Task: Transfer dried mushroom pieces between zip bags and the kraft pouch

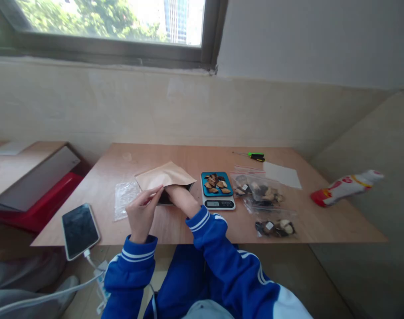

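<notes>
Desk point(138, 153) ends at six o'clock, roomy toward twelve; my left hand point(141, 216) pinches the paper bag point(167, 175), my right hand point(184, 200) reaches inside, grip hidden.

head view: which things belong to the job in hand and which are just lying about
Likely in the job: brown paper bag (left hand pinching its edge, right hand reaching inside), scale, dried pieces on it, zip bags nearby.

Probably just lying about: phone, bottle, green- and black-handled tools, white sheet.
</notes>
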Demonstrator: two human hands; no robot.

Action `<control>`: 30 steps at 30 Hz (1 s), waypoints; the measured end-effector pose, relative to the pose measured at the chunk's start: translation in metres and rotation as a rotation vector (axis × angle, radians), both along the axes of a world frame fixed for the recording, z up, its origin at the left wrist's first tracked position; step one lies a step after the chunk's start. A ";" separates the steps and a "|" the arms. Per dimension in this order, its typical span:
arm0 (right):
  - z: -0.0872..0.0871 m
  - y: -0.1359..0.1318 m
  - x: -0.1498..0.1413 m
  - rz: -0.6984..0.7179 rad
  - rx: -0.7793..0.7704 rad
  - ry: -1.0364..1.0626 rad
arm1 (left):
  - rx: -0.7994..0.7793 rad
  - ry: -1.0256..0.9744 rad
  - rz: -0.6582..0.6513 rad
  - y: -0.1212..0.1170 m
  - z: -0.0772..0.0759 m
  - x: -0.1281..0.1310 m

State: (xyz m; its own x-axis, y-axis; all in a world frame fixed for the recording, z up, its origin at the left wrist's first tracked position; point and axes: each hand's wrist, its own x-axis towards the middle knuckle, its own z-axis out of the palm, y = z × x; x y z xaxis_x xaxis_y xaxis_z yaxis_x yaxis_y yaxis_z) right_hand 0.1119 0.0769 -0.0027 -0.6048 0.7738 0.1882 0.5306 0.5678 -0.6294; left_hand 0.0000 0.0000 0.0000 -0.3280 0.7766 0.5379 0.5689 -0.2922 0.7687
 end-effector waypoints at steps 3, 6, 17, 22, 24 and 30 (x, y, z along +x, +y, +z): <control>0.016 -0.016 0.021 0.046 0.030 0.027 | -0.028 -0.024 0.014 0.004 0.007 -0.005; 0.031 -0.030 0.047 0.034 0.094 0.234 | -0.031 -0.032 0.055 0.007 0.014 -0.010; -0.035 0.041 0.190 -0.727 0.084 0.456 | -0.036 -0.089 0.197 0.007 0.024 -0.022; -0.057 0.059 0.204 -0.748 0.050 0.248 | -0.050 -0.087 0.185 0.006 0.021 -0.021; -0.059 0.057 0.202 -0.718 0.037 0.235 | -0.051 -0.076 0.184 0.006 0.021 -0.022; -0.048 0.036 0.202 -0.690 0.074 0.282 | -0.060 -0.079 0.167 0.005 0.020 -0.024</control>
State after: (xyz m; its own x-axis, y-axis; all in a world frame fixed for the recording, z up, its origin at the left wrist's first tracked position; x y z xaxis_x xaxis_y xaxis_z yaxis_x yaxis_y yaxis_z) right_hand 0.3137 0.1125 -0.0506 0.0925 0.9391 0.3309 0.6059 0.2106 -0.7671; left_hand -0.0238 0.0048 0.0202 -0.4945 0.7379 0.4593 0.5425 -0.1508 0.8264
